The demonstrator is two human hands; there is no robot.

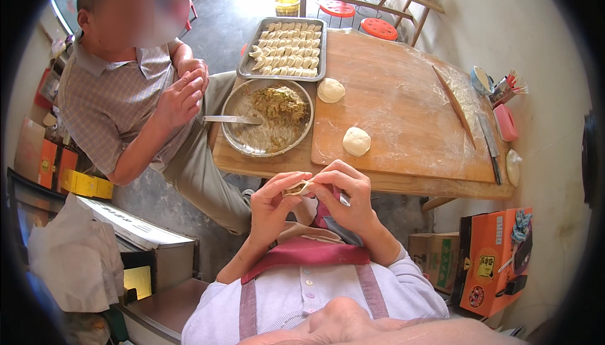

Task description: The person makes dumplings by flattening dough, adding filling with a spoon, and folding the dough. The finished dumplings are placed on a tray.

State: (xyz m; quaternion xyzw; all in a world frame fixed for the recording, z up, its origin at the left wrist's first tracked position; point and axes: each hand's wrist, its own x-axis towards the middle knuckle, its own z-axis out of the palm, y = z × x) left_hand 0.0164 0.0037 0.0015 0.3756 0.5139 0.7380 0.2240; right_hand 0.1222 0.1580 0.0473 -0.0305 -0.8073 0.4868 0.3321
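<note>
Between my left hand (274,203) and my right hand (345,193) is a partly folded dumpling (297,188), its filling showing at the left. The fingertips of both hands pinch the wrapper, in front of the table's near edge. Just beyond them, a stack of round dough wrappers (356,141) rests on the wooden board (401,141). A second stack of wrappers (331,90) lies farther back at the board's left edge. To its left stands a metal basin (227,132) of minced filling (281,103), with a flat metal spatula (231,119) across its rim.
A metal tray (241,68) of dumplings in rows sits behind the basin. On the board's right lie a wooden rolling pin (453,103) and a cleaver (487,137). Another person (123,89) sits at the left, hands together. An orange carton (491,260) stands at lower right.
</note>
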